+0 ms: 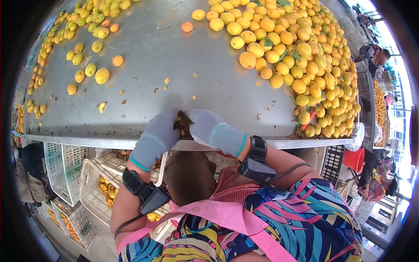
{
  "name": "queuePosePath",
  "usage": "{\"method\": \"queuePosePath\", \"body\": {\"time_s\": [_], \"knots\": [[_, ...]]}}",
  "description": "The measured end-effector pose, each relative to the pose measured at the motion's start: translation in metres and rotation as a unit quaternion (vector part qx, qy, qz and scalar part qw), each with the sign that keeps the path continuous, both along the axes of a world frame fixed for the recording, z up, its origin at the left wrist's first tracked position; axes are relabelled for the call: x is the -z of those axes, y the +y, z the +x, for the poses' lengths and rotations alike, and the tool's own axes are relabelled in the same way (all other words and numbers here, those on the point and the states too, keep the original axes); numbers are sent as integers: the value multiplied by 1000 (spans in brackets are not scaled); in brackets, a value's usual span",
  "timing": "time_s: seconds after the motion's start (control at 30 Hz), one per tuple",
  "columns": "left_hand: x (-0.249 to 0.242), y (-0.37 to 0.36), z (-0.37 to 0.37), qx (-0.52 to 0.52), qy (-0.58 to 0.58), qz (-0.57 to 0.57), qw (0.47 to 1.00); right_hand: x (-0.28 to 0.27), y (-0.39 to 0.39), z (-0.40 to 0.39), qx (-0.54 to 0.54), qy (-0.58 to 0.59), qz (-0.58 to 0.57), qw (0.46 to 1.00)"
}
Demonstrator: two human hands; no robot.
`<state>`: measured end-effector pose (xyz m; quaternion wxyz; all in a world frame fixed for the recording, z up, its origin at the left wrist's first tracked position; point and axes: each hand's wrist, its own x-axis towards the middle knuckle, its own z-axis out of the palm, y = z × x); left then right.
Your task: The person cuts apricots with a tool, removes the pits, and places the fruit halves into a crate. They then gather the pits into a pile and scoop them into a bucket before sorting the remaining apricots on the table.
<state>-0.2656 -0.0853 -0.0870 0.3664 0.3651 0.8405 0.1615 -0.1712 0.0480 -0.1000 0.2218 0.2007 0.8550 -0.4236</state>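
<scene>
My left hand (pixel 162 127) and my right hand (pixel 201 121), both in grey knitted gloves, meet at the near edge of the metal sorting table (pixel 152 91). A dark brown clump of what looks like dry leaf debris (pixel 183 123) is pressed between them. Both hands are curled inward against the clump, and their fingertips are mostly hidden. Small brown and yellow scraps (pixel 166 81) lie scattered beyond the hands.
Yellow apricots (pixel 301 56) are heaped at the right, with a few green leaves. Looser, greener fruit (pixel 90 69) lies at the left. Plastic crates (pixel 65 170), some holding fruit, stand below the table edge. A red bucket (pixel 353 160) and other people (pixel 376 185) are at the right.
</scene>
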Motion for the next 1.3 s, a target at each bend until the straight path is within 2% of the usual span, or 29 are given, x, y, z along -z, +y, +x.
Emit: {"method": "queuePosePath", "body": {"time_s": [0.07, 0.17, 0.2, 0.3, 0.33, 0.4, 0.43, 0.5, 0.53, 0.57, 0.6, 0.63, 0.67, 0.7, 0.73, 0.77, 0.83, 0.87, 0.9, 0.97, 1.0, 1.03, 1.07, 1.13, 1.2, 1.23, 1.3], "knots": [[7, -4, -2, -16, -29, 27, 999, 18, -8, 0, 90, 52, -113, 988], [11, -10, -2, -56, -83, 83, 991, 21, -12, 5, 149, 89, -164, 971], [10, -11, -1, -81, -106, 111, 985, 19, -9, 5, 149, 88, -164, 971], [0, -6, -4, -70, -107, 82, 988, 26, 4, 8, 41, 11, -182, 982], [-7, -4, -4, -71, -106, 80, 989, 48, 8, 15, -46, 173, -83, 980], [-18, -1, -3, -64, -103, 68, 990, 44, 8, 17, -132, 327, 19, 936], [-14, -2, -5, -66, -103, 68, 990, 41, 9, 18, -102, 294, -24, 950], [-3, -7, -11, -115, -188, 94, 971, 10, 9, 9, -74, 260, -66, 960], [-3, -12, -13, -116, -186, 96, 971, -6, 11, 2, -195, 276, 104, 935], [-6, -17, -14, -171, -274, 186, 928, -20, 11, -3, -308, 279, 270, 868], [-11, -21, -15, -221, -356, 272, 866, -28, 5, -9, -309, 280, 272, 867], [-19, -28, -16, -222, -355, 273, 866, -34, -7, -17, -143, 339, 31, 929], [-36, -37, -17, -245, -291, 302, 874, -48, -19, -24, -22, 323, -178, 929], [-52, -47, -17, -268, -225, 329, 877, -63, -32, -31, 110, 317, -375, 864], [-65, -60, -16, -290, -191, 344, 872, -79, -49, -35, 181, 258, -524, 791], [-76, -76, -14, -312, -156, 358, 866, -71, -73, -46, 132, 347, -469, 802], [-89, -112, -2, -361, -91, 364, 854, -101, -93, -43, 30, 367, -397, 840], [-80, -143, -3, -339, -88, 348, 870, -82, -118, -52, -18, 423, -409, 809], [-66, -168, -1, -315, -86, 331, 885, -68, -128, -47, -18, 426, -408, 807], [-47, -187, 23, -400, -166, 325, 840, -50, -144, -38, -100, 355, -223, 902], [-26, -201, 30, -400, -60, 264, 876, -52, -138, -35, -101, 356, -223, 902], [2, -227, 36, -365, -33, 248, 897, -55, -120, -29, -110, 284, -168, 938], [15, -235, 45, -383, -12, 244, 891, -57, -102, -25, -118, 209, -109, 965], [37, -243, 53, -403, 8, 244, 882, -32, -70, -26, -80, 333, 52, 938], [53, -248, 53, -503, -60, 278, 816, -45, -32, -39, -106, 170, 184, 962], [52, -245, 52, -504, -59, 280, 815, -43, -22, -44, -107, 172, 185, 962], [46, -230, 43, -491, 23, 276, 826, -27, -9, -51, -108, 92, 232, 962]]}}
